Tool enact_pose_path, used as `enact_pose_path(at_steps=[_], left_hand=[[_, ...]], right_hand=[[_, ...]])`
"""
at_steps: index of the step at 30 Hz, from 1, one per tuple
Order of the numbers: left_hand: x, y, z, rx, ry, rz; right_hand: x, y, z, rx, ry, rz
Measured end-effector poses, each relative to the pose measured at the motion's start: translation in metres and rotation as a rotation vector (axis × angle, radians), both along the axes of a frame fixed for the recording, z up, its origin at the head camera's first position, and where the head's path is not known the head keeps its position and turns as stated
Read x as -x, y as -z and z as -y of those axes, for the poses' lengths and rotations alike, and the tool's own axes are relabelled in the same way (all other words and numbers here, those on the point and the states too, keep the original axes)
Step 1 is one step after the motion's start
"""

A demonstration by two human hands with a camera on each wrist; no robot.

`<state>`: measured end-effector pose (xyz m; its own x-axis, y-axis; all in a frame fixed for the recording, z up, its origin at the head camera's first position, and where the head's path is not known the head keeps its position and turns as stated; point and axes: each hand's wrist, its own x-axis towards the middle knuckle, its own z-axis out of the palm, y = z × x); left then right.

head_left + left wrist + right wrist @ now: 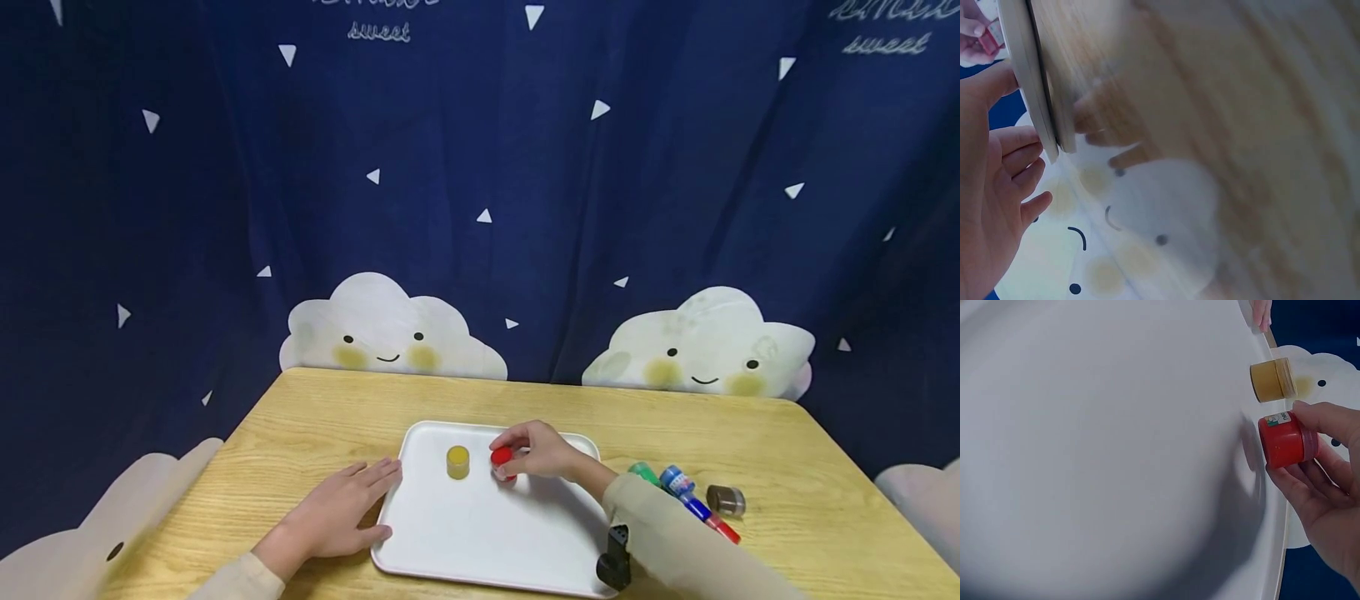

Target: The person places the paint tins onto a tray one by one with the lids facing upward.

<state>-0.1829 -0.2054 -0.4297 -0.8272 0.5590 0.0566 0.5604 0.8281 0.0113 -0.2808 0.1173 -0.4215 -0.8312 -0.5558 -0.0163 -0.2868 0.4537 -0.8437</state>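
My right hand [538, 451] grips a small red paint jar [501, 460] between thumb and fingers, over the far part of a white tray [480, 533]. In the right wrist view the red jar [1285, 439] shows a label on its side, and its shadow falls on the tray beside it. To its left a yellow paint jar [457, 463] stands upright on the tray. My left hand [339, 504] lies at the tray's left edge with its fingers extended. From the left wrist view, the left fingers [1022, 153] touch the tray's rim.
On the wooden table [315, 417], right of the tray and partly behind my forearm, lie a green jar [643, 472], a blue jar [677, 481], slim blue and red pieces [723, 527] and a brown jar [726, 501]. A dark blue curtain [450, 167] hangs behind the table.
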Motion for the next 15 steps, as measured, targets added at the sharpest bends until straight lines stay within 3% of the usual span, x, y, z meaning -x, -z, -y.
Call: enact_pose_path(at_steps=[15], left_hand=[[-0.001,0.000,0.001,-0.005,0.003,-0.014]], right_hand=[[0.001,0.005,0.015,0.030,0.013,0.008]])
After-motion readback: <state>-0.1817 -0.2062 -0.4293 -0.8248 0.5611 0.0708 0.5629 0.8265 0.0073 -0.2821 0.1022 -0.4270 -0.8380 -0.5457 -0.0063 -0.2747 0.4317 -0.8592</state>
